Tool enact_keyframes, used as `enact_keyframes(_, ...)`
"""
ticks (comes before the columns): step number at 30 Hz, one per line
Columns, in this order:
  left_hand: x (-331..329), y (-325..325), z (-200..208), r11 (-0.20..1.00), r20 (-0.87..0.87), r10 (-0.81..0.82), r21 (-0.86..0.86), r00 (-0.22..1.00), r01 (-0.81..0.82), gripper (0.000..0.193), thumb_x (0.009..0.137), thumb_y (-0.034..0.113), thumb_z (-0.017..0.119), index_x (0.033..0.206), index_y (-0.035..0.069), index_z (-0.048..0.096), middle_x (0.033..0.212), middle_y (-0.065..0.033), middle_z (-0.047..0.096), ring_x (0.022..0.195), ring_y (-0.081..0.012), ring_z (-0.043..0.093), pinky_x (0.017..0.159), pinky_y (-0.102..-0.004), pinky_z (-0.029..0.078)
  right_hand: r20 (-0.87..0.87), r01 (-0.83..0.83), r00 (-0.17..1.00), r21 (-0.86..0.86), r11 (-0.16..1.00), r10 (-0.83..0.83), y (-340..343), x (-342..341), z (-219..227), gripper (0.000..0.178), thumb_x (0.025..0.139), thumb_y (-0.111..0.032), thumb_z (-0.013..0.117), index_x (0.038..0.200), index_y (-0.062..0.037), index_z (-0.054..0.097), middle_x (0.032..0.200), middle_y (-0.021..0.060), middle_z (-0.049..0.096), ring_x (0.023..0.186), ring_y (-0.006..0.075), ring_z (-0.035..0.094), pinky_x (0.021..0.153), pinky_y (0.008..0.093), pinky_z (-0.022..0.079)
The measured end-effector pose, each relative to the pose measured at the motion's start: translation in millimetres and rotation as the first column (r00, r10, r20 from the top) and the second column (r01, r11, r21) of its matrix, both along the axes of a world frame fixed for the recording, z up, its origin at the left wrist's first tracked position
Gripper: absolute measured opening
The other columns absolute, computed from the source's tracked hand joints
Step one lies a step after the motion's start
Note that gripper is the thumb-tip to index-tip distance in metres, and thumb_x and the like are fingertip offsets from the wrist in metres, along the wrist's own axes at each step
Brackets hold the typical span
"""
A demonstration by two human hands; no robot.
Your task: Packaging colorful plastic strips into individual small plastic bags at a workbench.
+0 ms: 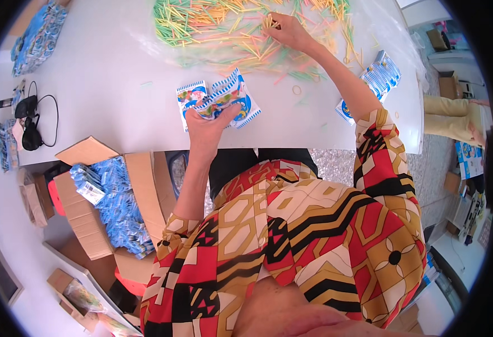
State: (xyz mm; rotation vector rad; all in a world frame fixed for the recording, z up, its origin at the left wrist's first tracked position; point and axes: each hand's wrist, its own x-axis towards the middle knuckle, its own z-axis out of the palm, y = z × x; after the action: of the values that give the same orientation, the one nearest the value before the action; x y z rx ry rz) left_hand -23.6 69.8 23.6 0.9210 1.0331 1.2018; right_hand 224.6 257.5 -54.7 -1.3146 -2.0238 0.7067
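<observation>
My left hand (206, 124) is closed on a blue-and-white printed packet (241, 102), its thumb lying across the front near the table's front edge. Another such packet (190, 92) lies flat just to the left, partly under it. At the far side, my right hand (291, 32) has its fingers closed on a few thin coloured sticks (269, 22). Around it spreads a loose heap of yellow, green, orange and pink thin sticks (184, 25) on clear plastic sheeting. Under my right forearm, a fanned stack of blue-and-white packets (382, 74) is partly hidden.
An open cardboard box (86, 227) full of blue packets stands below the table's left front. More packets (39, 38) are piled at the far left, near a black corded object (31, 121). Rubber bands (297, 90) lie on the white table (117, 95). Another person (451, 118) stands at right.
</observation>
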Motion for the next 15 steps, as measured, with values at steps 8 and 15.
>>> enact_keyframes(8,2,5,-4,0.997,-0.157,0.019,0.076,0.987,-0.007,0.024,0.074,0.003,0.072,0.096,-0.004,0.067,0.086,-0.0056,0.068,0.076,-0.0078,0.061,0.07,-0.0218,0.05,-0.494,0.021,0.869,-0.016,1.0,-0.026,-58,-25,96,0.008,0.086,-0.01,0.059,0.084,-0.0019,0.056,0.077,0.0041,0.058,0.064,0.0071,0.053,0.057,0.0222,0.043)
enact_keyframes(15,10,7,-15,0.988,-0.241,0.058,0.156,0.969,-0.021,0.019,0.074,0.006,0.073,0.092,0.0,0.069,0.077,-0.0011,0.068,0.065,-0.0027,0.056,0.057,-0.0181,0.045,-0.473,-0.169,0.851,0.164,0.972,0.228,-123,-50,146,0.008,0.087,-0.005,0.057,0.093,-0.0009,0.06,0.098,0.005,0.059,0.089,0.0126,0.055,0.079,0.0261,0.043)
